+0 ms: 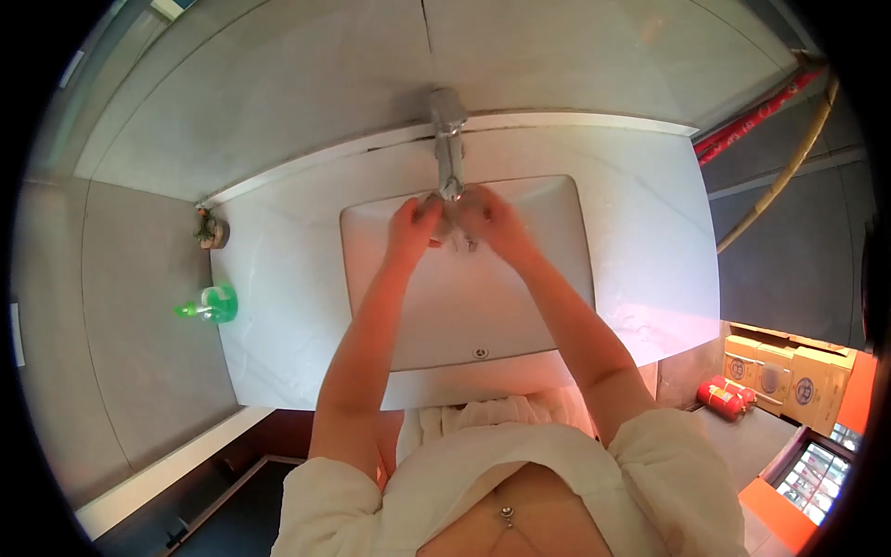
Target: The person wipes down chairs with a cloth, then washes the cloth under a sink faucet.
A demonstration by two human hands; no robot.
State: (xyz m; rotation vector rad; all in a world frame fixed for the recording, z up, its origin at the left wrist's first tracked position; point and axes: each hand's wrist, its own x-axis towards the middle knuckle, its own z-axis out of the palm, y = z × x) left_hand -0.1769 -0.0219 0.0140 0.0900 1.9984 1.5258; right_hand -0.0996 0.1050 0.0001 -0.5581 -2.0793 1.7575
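Observation:
Both of my hands are over the white sink [464, 320], under the chrome faucet [449, 139]. My left hand [415, 226] is to the left of the spout with its fingers curled closed. To the right of the spout, my right hand [492, 223] is smeared by motion, so its fingers do not show clearly. Between the hands there is a shiny, see-through patch that could be water or a clear object; I cannot tell which. Whatever the left fingers hold, if anything, is hidden.
A green soap pump bottle [219, 304] and a small potted plant [213, 229] stand at the left end of the white counter [650, 232]. Red fire extinguishers [726, 397] and cardboard boxes [784, 371] are on the floor at right. A yellow hose [784, 176] hangs beyond the counter.

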